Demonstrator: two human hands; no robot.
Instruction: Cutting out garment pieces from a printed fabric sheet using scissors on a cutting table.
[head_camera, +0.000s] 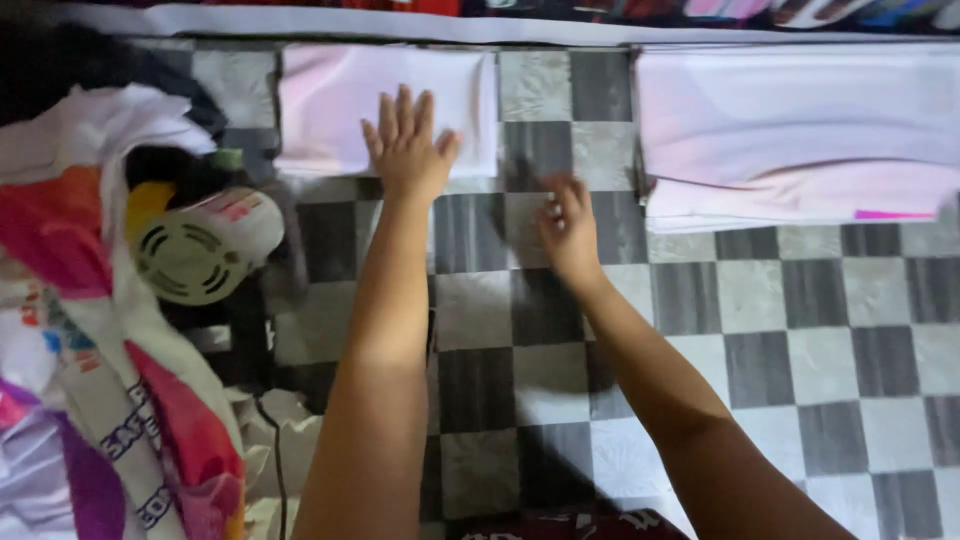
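Now your left hand (407, 145) lies flat, fingers spread, on the small folded white cloth (340, 105) at twelve o'clock; your right hand (567, 228), curled and blurred, hovers over the checkered floor (800, 330), holding nothing visible.

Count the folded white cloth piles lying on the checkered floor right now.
2. One small folded cloth lies under the left hand. A larger stack sits at upper right, past the right hand. The jumbled fabric heap at left may hide more.
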